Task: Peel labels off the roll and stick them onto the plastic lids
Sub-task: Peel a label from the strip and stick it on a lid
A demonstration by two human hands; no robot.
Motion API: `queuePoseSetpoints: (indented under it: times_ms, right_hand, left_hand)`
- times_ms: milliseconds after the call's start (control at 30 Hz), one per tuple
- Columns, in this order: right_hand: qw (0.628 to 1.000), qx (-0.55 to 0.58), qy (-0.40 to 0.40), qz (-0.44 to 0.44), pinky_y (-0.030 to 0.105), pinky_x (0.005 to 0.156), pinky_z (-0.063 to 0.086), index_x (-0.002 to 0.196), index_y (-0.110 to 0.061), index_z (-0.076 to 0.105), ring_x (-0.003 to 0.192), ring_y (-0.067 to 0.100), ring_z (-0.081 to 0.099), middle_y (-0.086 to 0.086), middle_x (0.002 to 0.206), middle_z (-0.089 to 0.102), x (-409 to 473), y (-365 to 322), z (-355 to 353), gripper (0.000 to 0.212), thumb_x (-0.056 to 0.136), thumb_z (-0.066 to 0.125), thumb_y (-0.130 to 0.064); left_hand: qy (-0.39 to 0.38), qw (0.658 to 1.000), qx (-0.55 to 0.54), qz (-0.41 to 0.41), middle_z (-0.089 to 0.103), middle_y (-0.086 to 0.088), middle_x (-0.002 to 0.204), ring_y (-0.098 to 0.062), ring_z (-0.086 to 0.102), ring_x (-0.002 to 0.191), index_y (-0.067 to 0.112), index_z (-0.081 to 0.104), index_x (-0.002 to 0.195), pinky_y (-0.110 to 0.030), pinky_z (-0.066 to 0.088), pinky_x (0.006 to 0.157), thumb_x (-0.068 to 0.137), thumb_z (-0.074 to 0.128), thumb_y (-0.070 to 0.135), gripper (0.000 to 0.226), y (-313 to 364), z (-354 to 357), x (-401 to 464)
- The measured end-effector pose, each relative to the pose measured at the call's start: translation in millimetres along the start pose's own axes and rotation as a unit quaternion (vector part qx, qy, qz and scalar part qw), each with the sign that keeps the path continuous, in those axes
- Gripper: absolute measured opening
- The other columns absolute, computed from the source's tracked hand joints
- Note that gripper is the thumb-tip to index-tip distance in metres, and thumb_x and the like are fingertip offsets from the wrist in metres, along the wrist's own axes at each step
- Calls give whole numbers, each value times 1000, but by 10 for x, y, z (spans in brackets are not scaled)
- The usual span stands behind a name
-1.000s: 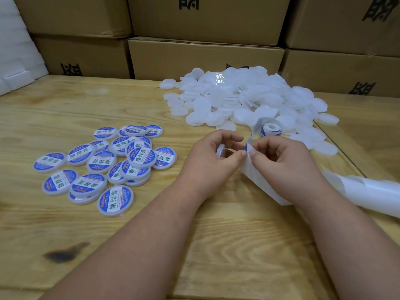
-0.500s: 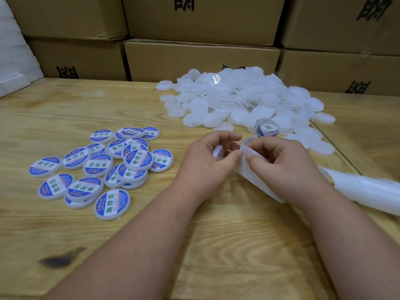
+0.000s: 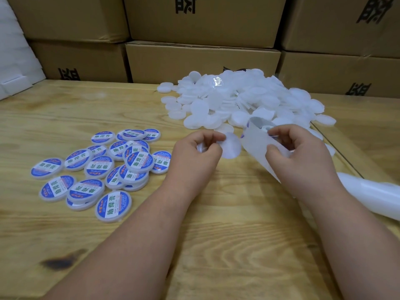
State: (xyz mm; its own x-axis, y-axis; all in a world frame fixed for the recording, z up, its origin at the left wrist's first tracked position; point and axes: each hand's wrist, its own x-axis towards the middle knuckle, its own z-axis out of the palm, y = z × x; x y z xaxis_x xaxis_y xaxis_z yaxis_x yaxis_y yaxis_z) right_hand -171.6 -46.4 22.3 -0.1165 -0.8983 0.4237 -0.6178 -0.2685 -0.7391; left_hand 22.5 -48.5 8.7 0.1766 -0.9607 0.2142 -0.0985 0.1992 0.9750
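1. Pulled apart since a second ago: hands that sat thumb to thumb over the backing strip now with a gap between them, and a round pale disc out in the open by the left one.
2. Left hand (image 3: 195, 151) curled, fingertips pinching that disc (image 3: 231, 146) at its edge; label or bare lid, cannot tell, only a pale face showing.
3. Right hand (image 3: 297, 156) curled too, thumb and fingers gripping the white backing strip (image 3: 256, 140), which runs up to the label roll (image 3: 265, 127) just behind the knuckles.
4. Spent strip trailing away right into a loose white curl (image 3: 376, 195) on the tabletop (image 3: 216, 234).
5. Left of the hands, labelled lids (image 3: 112, 169) in a loose overlapping cluster, blue-and-white faces up.
6. Farther back, bare white plastic lids (image 3: 238, 100) heaped in a big pile, roll sitting at its near edge.
7. Behind it all, cardboard boxes (image 3: 201, 59) stacked along the far edge, closed, contents hidden.
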Motion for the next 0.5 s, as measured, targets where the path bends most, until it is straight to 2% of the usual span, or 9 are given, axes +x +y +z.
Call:
queuePoseSetpoints:
  times_ms: [100,167,300,400,500]
  right_hand:
    - [992,-54,33,-112,5,89,32,110,-35,66,105,6,54,-12,106,58,-12,-52,30,36,86,70,-9]
    - [981,-74,47,-173,11,95,30,108,-33,72,113,17,50,-12,111,56,-16,-92,45,36,84,73,-7]
    - [972,-54,19,-228,1,91,30,104,-30,75,112,12,44,-10,114,58,-56,-147,58,33,83,76,-4]
    - [974,-31,-1,-226,0,87,31,96,-36,72,106,7,48,-10,108,61,-69,-177,57,33,83,78,-6]
    - [978,-3,-1,-207,2,83,35,86,-40,67,106,9,54,-19,103,62,-88,-210,53,33,82,79,-10]
  left_hand:
    - [-16,1000,-16,-19,75,15,85,-8,66,73,36,77,85,-27,54,69,74,57,21,28,24,0,-11]
    - [-31,999,-24,-25,75,14,83,-7,68,69,34,78,86,-25,53,68,77,58,18,27,27,1,-18]
    - [-54,997,-49,-34,76,13,82,-7,68,67,29,79,84,-23,58,67,78,57,17,25,27,4,-27]
    - [-73,995,-64,-40,76,13,83,-6,68,68,29,79,79,-25,60,69,77,56,17,26,41,12,-36]
    - [-84,991,-94,-40,75,11,82,-9,66,66,26,78,78,-25,58,61,76,55,17,25,59,11,-43]
